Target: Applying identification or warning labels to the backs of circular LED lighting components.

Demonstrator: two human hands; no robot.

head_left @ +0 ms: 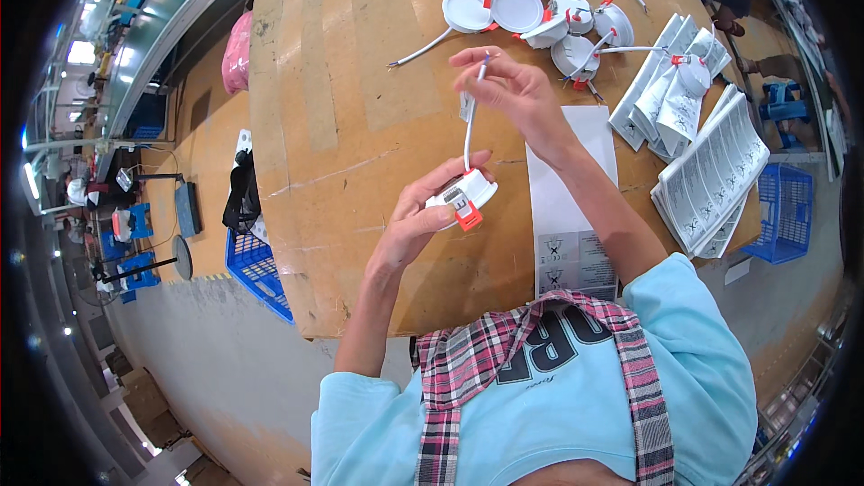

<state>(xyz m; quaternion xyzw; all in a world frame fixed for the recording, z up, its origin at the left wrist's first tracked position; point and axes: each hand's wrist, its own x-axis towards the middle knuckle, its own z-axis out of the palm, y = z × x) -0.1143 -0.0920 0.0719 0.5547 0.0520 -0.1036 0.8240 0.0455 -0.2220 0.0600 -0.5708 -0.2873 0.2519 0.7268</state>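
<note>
Brown tabletop [333, 126]: your left hand [414, 214] holds a likely lightweight downlight [481, 187] by its rim; right hand [522, 94] at its bendy cable [469, 139], grip unclear.

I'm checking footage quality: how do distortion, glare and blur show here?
Head view: left edge of the worktable bows, and the picture's corners go black; head view: a bright patch at far left looks washed out; head view: the left hand and white lamp look fairly crisp, the right hand perhaps softer.

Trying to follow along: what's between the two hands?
The head view shows a white cable, leading from the lamp toward the right hand, and a small pale piece beside it.
</note>
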